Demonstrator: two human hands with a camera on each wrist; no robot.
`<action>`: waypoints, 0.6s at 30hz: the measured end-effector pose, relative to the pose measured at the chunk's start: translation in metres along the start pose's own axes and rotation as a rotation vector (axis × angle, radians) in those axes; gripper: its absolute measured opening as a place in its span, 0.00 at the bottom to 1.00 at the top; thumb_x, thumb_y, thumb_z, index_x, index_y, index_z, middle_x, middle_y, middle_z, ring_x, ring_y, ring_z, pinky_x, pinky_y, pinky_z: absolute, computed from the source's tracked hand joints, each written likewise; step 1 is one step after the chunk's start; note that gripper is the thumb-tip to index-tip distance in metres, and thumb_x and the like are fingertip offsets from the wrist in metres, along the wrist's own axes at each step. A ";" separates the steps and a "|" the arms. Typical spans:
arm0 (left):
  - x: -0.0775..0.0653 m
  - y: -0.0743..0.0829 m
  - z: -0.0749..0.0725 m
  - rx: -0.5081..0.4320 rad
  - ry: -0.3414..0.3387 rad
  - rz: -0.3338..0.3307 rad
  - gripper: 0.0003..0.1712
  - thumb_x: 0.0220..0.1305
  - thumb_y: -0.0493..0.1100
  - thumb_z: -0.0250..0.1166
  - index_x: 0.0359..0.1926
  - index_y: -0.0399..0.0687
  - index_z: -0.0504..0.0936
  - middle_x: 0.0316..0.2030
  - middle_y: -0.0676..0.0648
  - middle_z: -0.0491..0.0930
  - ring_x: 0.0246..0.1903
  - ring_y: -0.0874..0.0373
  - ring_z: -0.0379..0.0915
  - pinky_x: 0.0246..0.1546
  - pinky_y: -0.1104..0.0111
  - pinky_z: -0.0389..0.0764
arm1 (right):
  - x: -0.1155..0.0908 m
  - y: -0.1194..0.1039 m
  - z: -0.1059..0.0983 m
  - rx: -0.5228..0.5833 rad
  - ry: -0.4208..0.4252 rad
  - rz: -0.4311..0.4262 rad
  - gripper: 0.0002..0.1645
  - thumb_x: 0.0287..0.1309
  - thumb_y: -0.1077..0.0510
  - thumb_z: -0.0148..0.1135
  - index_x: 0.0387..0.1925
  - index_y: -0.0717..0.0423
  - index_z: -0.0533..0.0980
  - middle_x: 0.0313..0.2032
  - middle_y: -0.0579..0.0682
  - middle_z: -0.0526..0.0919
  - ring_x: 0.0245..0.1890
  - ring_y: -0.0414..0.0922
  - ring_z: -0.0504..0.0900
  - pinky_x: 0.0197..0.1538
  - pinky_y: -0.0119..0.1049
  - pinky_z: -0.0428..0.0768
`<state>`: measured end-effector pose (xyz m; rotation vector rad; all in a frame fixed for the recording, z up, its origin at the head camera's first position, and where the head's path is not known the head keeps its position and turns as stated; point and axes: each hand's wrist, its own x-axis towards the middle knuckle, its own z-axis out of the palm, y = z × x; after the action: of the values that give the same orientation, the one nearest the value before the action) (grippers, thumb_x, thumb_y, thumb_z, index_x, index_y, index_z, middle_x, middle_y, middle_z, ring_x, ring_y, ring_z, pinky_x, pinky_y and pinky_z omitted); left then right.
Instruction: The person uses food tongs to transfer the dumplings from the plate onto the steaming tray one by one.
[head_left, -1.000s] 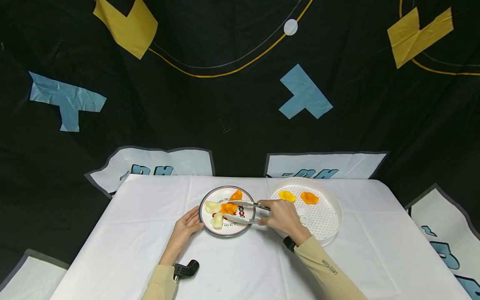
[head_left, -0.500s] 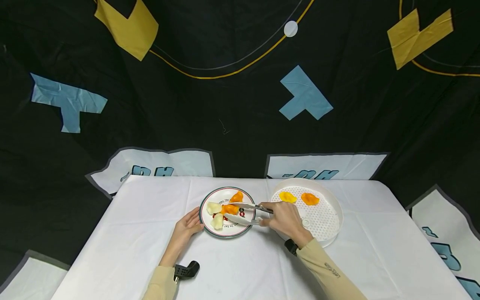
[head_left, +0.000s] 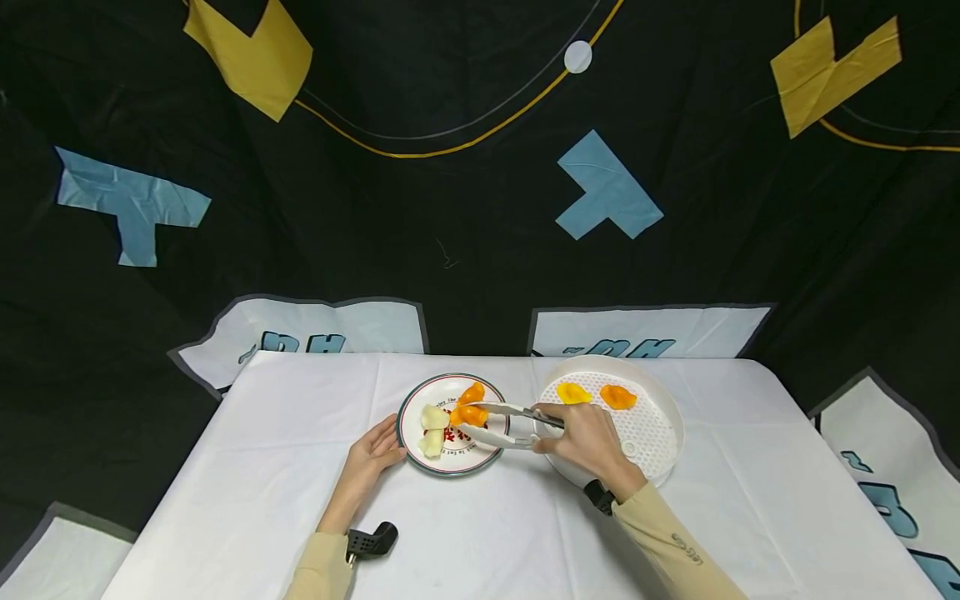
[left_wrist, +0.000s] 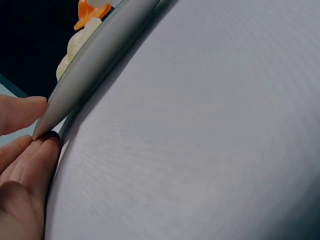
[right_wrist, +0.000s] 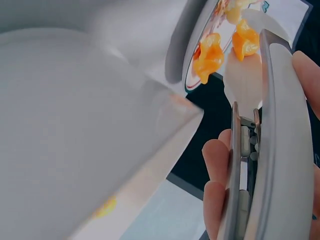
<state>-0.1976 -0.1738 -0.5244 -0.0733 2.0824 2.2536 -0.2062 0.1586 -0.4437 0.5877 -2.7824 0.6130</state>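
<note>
White-clothed table: near edge runs out below my head view. Round white tray by the far edge, right of centre; my right hand hides its near-left part, and in the right wrist view it is mostly blur. Plate just left of the tray, also by the far edge: white, dark green rim, red ring inside, printing partly covered. Left wrist view catches only its side. Tongs reach leftward over the plate, handles gripped in my right hand, pale blades a little apart. My left hand pinches the plate's left rim, thumb above, fingers beneath. Glossy orange piece at the tong tips; whether firmly clamped, cannot tell. Second orange piece just beyond. Two pale pieces nearer my left hand, touching each other. Yellow piece and third orange piece towards the tray's far side.
</note>
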 end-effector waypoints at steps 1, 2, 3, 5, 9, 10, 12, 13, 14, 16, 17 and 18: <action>0.000 0.000 0.000 -0.001 -0.004 0.001 0.38 0.58 0.23 0.57 0.69 0.28 0.55 0.68 0.31 0.56 0.66 0.44 0.56 0.59 0.75 0.69 | -0.001 0.001 -0.001 0.006 0.002 0.004 0.28 0.34 0.48 0.77 0.44 0.47 0.85 0.16 0.38 0.69 0.17 0.39 0.62 0.18 0.31 0.61; 0.000 0.000 0.000 -0.001 -0.008 0.004 0.38 0.58 0.23 0.57 0.69 0.28 0.54 0.68 0.30 0.55 0.67 0.44 0.55 0.59 0.75 0.69 | -0.001 0.001 -0.002 0.009 0.003 0.007 0.28 0.34 0.48 0.77 0.44 0.47 0.85 0.16 0.38 0.69 0.17 0.39 0.62 0.18 0.31 0.61; -0.001 0.000 -0.001 0.003 -0.009 0.004 0.38 0.59 0.24 0.57 0.69 0.28 0.54 0.68 0.30 0.55 0.67 0.43 0.55 0.59 0.75 0.69 | -0.002 0.002 -0.004 0.013 0.005 0.010 0.28 0.34 0.48 0.77 0.45 0.47 0.85 0.15 0.38 0.68 0.17 0.39 0.62 0.18 0.31 0.60; -0.001 0.000 -0.001 0.013 -0.010 0.006 0.38 0.59 0.24 0.57 0.70 0.28 0.54 0.68 0.31 0.55 0.67 0.44 0.55 0.59 0.75 0.69 | -0.004 0.004 -0.006 0.024 0.008 0.018 0.29 0.34 0.47 0.77 0.45 0.47 0.85 0.15 0.39 0.67 0.17 0.39 0.61 0.18 0.31 0.59; 0.000 -0.001 -0.001 0.021 -0.003 -0.004 0.38 0.59 0.24 0.58 0.70 0.29 0.55 0.68 0.32 0.56 0.66 0.44 0.56 0.58 0.76 0.70 | -0.008 0.006 -0.013 0.036 0.012 0.031 0.29 0.34 0.48 0.77 0.45 0.49 0.85 0.20 0.42 0.76 0.18 0.39 0.64 0.19 0.31 0.62; 0.000 -0.002 -0.001 0.020 -0.002 -0.008 0.38 0.59 0.25 0.58 0.70 0.29 0.55 0.68 0.32 0.56 0.66 0.44 0.56 0.58 0.76 0.70 | -0.009 0.008 -0.015 0.033 0.020 0.032 0.29 0.34 0.47 0.77 0.45 0.50 0.85 0.23 0.44 0.80 0.19 0.39 0.66 0.21 0.32 0.64; 0.000 -0.002 -0.001 0.021 -0.001 -0.014 0.38 0.59 0.25 0.58 0.70 0.29 0.55 0.68 0.32 0.56 0.66 0.45 0.56 0.58 0.76 0.70 | -0.011 0.011 -0.019 0.023 0.041 0.024 0.30 0.33 0.47 0.78 0.45 0.51 0.85 0.31 0.46 0.85 0.21 0.39 0.70 0.23 0.32 0.69; 0.000 -0.002 -0.001 0.023 -0.001 -0.016 0.38 0.59 0.25 0.58 0.70 0.30 0.55 0.68 0.32 0.56 0.66 0.45 0.56 0.58 0.77 0.70 | -0.012 0.013 -0.021 0.019 0.051 0.020 0.31 0.33 0.47 0.78 0.45 0.51 0.85 0.32 0.47 0.86 0.22 0.40 0.71 0.24 0.33 0.70; 0.000 -0.002 -0.001 0.027 0.001 -0.015 0.38 0.59 0.25 0.58 0.70 0.30 0.55 0.68 0.32 0.56 0.66 0.45 0.56 0.58 0.77 0.70 | -0.013 0.015 -0.023 0.014 0.061 0.017 0.32 0.33 0.46 0.78 0.45 0.52 0.85 0.33 0.48 0.86 0.22 0.40 0.72 0.24 0.34 0.71; 0.000 -0.002 -0.001 0.039 0.001 -0.014 0.38 0.59 0.26 0.58 0.70 0.30 0.55 0.68 0.32 0.56 0.66 0.45 0.56 0.58 0.77 0.70 | -0.015 0.019 -0.028 0.013 0.078 0.018 0.32 0.33 0.47 0.79 0.46 0.53 0.84 0.33 0.50 0.87 0.23 0.40 0.73 0.24 0.35 0.73; 0.000 -0.002 -0.001 0.045 0.001 -0.013 0.38 0.59 0.26 0.58 0.70 0.30 0.55 0.68 0.32 0.56 0.66 0.45 0.56 0.58 0.77 0.70 | -0.017 0.022 -0.031 0.017 0.083 0.021 0.33 0.33 0.47 0.79 0.46 0.54 0.84 0.33 0.51 0.87 0.22 0.41 0.73 0.23 0.36 0.73; 0.000 -0.002 -0.001 0.047 0.002 -0.013 0.38 0.59 0.26 0.58 0.70 0.30 0.55 0.68 0.32 0.56 0.66 0.45 0.56 0.57 0.77 0.70 | -0.018 0.024 -0.033 0.018 0.090 0.027 0.33 0.33 0.47 0.78 0.45 0.55 0.84 0.33 0.53 0.86 0.23 0.43 0.75 0.24 0.37 0.75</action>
<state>-0.1977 -0.1745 -0.5265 -0.0859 2.1282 2.1966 -0.1959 0.1994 -0.4288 0.5132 -2.7080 0.6537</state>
